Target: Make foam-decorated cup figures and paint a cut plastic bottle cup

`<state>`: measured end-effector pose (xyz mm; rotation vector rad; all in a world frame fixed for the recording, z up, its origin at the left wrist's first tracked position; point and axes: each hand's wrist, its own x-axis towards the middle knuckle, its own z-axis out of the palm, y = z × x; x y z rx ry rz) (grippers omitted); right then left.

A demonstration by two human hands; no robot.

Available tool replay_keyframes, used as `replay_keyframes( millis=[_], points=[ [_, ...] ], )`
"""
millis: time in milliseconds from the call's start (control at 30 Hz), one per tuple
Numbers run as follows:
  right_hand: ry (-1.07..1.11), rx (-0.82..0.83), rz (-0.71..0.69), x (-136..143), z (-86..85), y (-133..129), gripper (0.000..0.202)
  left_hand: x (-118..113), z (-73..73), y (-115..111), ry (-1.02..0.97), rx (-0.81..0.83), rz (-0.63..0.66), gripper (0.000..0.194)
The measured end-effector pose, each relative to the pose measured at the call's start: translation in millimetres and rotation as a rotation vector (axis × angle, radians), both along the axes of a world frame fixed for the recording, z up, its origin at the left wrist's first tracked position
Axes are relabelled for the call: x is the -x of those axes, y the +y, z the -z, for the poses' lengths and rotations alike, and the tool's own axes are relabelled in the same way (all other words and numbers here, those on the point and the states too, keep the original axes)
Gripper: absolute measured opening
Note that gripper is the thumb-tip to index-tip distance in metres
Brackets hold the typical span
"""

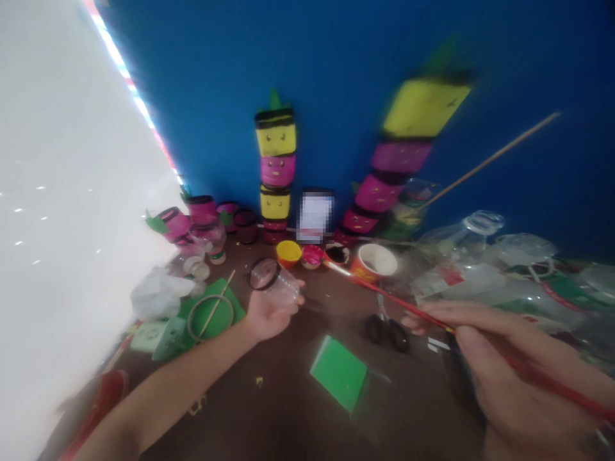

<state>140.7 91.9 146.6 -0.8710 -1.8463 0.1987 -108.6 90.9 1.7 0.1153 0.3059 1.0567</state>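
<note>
My left hand [271, 319] is wrapped round a clear plastic cup [284, 288] with a black band at its rim, tilted on its side. A long red paintbrush [384, 291] is pinched between the fingers and thumb of my right hand [500, 358]. Its bristle end points at a small pot of pink paint [312, 255]; whether it touches the paint I cannot tell. Beside that pot stand a yellow paint pot [289, 253] and a dark paint pot [337, 253]. A larger white-lined tub [377, 261] is just right of them.
Black-handled scissors [387, 330] and a green sheet [339, 373] lie mid-table. Stacked painted cups [277, 169] stand at the back beside a phone [314, 216]. Clear plastic bottles [471, 238] crowd the right. White crumpled material [156, 294] and a ring [210, 318] are left.
</note>
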Motion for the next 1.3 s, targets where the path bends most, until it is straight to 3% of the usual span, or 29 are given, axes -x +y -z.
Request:
replay_keyframes(
  millis=[233,433,533,767,933,1100,1300],
  points=[
    [-0.016,0.086,-0.139,3,2.5,3,0.025,2,3.7,-1,-0.007,-0.016,0.064,0.043],
    [0.229,0.202,-0.178,4,0.0,2,0.025,-1,0.1,1,-0.007,-0.003,0.052,0.054],
    [0.23,0.26,-0.235,-3,-0.5,4,0.024,-3,-0.9,1,0.0,-0.005,0.022,0.055],
    [0.131,0.176,-0.149,-3,-3.2,5,0.02,-6,0.4,4,0.067,-0.054,0.066,0.055],
    [0.055,0.26,-0.146,2,-0.7,8,0.017,-8,-0.6,5,0.103,-0.048,0.143,0.058],
    [0.079,0.367,-0.261,11,9.0,13,0.015,-12,2.0,6,0.08,-0.061,0.165,0.057],
    [0.146,0.482,-0.151,23,13.8,9,0.008,-14,1.8,6,0.003,-0.07,0.18,0.052]
  ],
)
